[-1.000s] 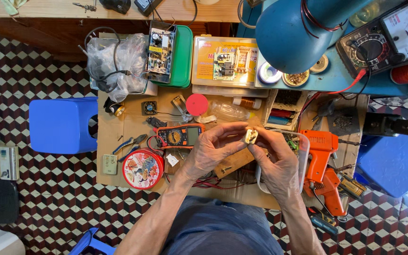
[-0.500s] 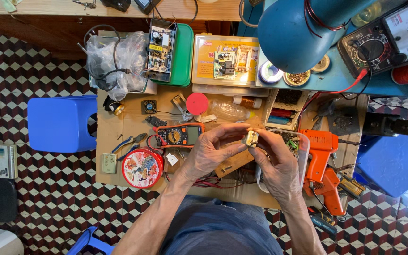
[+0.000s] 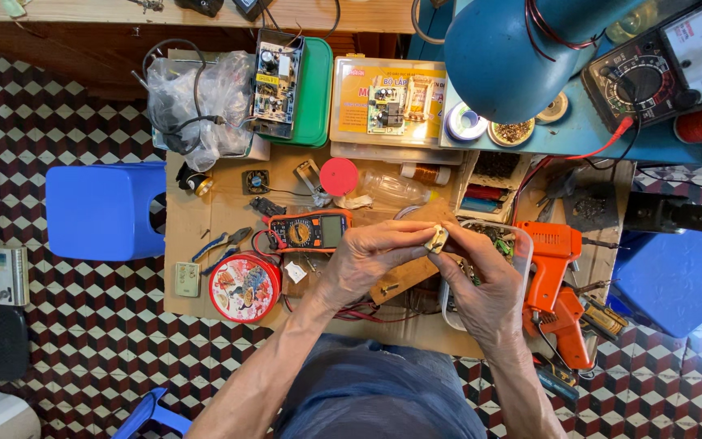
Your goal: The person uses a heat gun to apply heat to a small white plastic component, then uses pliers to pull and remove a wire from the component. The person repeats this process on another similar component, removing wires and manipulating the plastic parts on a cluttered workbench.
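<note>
Small cream plastic part (image 3: 436, 238), pinched by both hands

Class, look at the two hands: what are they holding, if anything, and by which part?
Both the left hand and right hand pinch a small cream part by its sides, between fingertips.

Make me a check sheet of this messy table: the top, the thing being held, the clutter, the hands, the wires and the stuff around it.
Surface: brown cardboard top, mostly covered.
Job's things: small cream part, pinched between both hands above the table.
Clutter: orange meter, round red tin, pliers, red lid, orange glue gun, green box with a circuit board on it.
Hands: left hand and right hand both have a fingertip grip on the part.
Cables: black wires in a clear bag; red leads under the wrists.
Surroundings: checkered floor, blue stool, blue lamp.
</note>
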